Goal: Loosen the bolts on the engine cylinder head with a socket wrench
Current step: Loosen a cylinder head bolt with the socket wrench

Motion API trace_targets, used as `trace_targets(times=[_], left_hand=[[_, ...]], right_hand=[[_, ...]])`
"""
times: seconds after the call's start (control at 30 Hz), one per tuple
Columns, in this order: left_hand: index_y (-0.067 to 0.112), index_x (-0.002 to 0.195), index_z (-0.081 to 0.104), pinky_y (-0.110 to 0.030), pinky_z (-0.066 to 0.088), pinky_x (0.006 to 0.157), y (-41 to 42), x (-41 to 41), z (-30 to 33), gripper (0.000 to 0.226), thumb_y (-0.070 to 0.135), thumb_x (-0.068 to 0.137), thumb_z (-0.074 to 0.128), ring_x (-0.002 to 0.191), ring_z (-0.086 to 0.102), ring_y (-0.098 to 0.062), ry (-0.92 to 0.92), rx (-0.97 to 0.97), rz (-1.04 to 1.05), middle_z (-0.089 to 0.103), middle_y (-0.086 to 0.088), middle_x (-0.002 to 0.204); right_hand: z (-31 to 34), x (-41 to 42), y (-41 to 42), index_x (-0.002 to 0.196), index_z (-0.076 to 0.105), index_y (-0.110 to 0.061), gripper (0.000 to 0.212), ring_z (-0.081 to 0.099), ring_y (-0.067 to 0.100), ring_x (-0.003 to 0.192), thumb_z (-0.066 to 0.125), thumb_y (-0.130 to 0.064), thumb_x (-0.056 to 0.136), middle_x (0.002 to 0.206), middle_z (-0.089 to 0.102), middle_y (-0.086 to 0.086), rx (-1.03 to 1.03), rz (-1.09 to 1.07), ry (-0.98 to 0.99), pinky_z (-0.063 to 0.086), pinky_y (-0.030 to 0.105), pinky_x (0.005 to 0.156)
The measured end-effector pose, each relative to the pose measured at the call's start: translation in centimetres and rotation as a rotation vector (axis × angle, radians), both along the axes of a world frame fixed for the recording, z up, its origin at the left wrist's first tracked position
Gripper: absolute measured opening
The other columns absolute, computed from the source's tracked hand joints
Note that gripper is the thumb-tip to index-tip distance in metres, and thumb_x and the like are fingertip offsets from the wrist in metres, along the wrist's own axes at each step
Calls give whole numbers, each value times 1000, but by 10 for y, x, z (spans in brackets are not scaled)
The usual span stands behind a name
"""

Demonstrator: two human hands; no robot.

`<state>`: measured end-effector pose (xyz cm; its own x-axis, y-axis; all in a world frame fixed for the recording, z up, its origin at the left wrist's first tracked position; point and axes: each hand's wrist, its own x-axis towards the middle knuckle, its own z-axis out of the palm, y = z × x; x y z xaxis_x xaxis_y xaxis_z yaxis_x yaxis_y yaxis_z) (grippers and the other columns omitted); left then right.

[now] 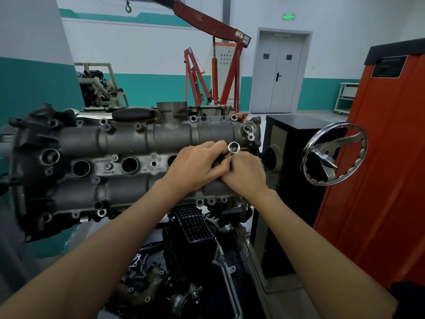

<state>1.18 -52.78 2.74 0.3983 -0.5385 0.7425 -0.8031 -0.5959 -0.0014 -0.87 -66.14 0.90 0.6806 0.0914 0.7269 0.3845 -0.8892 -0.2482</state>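
The grey engine cylinder head [128, 143] lies across the stand in front of me, with round plug holes along its middle and bolt bosses along both edges. My left hand [195, 166] and my right hand [243, 173] meet over its right part, fingers closed together around a socket wrench. Only the chrome socket [234, 147] shows, its open end pointing up and towards me between the fingertips. The rest of the wrench is hidden under my hands. Bolts [108, 166] sit in the head's middle strip.
A chrome handwheel [333, 155] of the engine stand sticks out at the right, beside a black cabinet [296, 157] and an orange panel [379, 157]. Black engine parts [195, 226] hang below the head. Red engine cranes [220, 72] stand behind.
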Motion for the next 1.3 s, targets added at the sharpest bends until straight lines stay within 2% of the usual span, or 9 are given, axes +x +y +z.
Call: trace_targets(times=[0.2, 0.4, 0.57, 0.67, 0.87, 1.0, 1.13, 1.2, 1.3], left_hand=[[8, 84, 56, -37, 44, 51, 0, 0, 0, 49, 47, 84, 27, 62, 57, -29, -6, -16, -3, 62, -6, 73], [7, 81, 57, -36, 43, 49, 0, -1, 0, 46, 45, 86, 30, 59, 57, -28, -10, -37, -25, 61, -6, 68], [8, 68, 54, -27, 34, 46, 0, -2, 0, 39, 39, 87, 39, 49, 53, -26, -17, -83, -27, 56, -4, 55], [9, 65, 55, -27, 33, 45, 1, -2, 0, 39, 39, 86, 41, 47, 52, -24, -14, -101, -28, 54, -3, 52], [5, 58, 56, -29, 35, 43, 3, -1, 0, 52, 46, 85, 41, 45, 50, -21, -20, -120, -21, 54, -4, 48], [5, 68, 55, -36, 40, 48, 2, -2, 1, 54, 53, 83, 33, 52, 50, -21, 19, -77, 7, 53, -2, 55], [6, 73, 46, -36, 38, 48, 2, -4, 2, 42, 46, 80, 34, 52, 45, -22, 36, -53, -31, 47, 1, 58], [6, 77, 48, -38, 40, 49, 1, -4, 2, 43, 46, 78, 31, 54, 47, -24, 50, -44, -16, 51, -1, 63], [6, 84, 53, -39, 42, 53, 0, -4, 2, 51, 49, 79, 25, 58, 52, -24, 59, -42, 19, 57, -2, 68]], right_hand=[[1, -2, 1, 59, 27, -33, 23, 30, 11, 49, 46, -30, 72, 51, 30, -13, 18, 9, 11, 15, 20, 46], [0, 0, -1, 63, 48, -23, 14, 37, 13, 54, 45, -32, 73, 55, 37, -10, 19, 8, 25, 17, 20, 47], [0, 3, -1, 67, 36, -27, 16, 36, 10, 53, 39, -40, 73, 53, 35, -13, -46, -45, 67, 17, 19, 46], [0, 1, 0, 61, 33, -30, 17, 36, 11, 53, 42, -39, 72, 55, 49, -7, -28, -19, 38, 17, 19, 46], [-3, 1, -1, 56, 58, -14, 27, 36, 12, 50, 54, -32, 76, 55, 58, 4, 18, -13, -53, 18, 17, 45], [-4, -1, -1, 53, 54, -18, 24, 33, 10, 46, 65, -18, 74, 48, 54, 0, 46, 10, -105, 17, 15, 44], [-1, -3, 1, 58, 30, -34, 33, 27, 3, 43, 59, -25, 73, 46, 30, -16, 45, 23, -81, 15, 17, 44], [-1, -1, 0, 66, 34, -30, 18, 28, 4, 44, 50, -32, 75, 48, 29, -17, 12, -15, -6, 16, 18, 45], [-3, 4, -2, 74, 37, -24, 19, 32, 5, 46, 53, -33, 79, 50, 33, -15, -9, -46, 55, 19, 18, 45]])
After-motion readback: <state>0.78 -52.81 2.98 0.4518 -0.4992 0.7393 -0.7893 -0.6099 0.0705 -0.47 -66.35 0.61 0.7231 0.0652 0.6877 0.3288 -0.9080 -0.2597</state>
